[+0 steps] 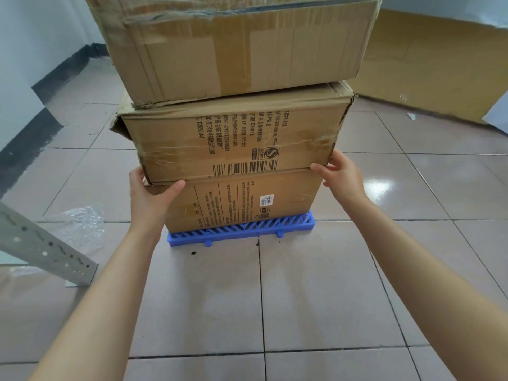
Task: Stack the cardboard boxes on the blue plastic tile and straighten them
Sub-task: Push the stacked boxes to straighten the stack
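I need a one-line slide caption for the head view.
Left hand and right hand clasp the cardboard stack at the seam between middle box and bottom box, on the blue plastic tile.

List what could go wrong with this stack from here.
1. The left hand and right hand grip the middle box at its lower corners, with the top box resting on it; a sharp nudge may slide that one off.
2. The middle box's upper left corner is torn and crumpled, so it might sag under the load.
3. Both thumbs lie at the seam above the bottom box and could get pinched.
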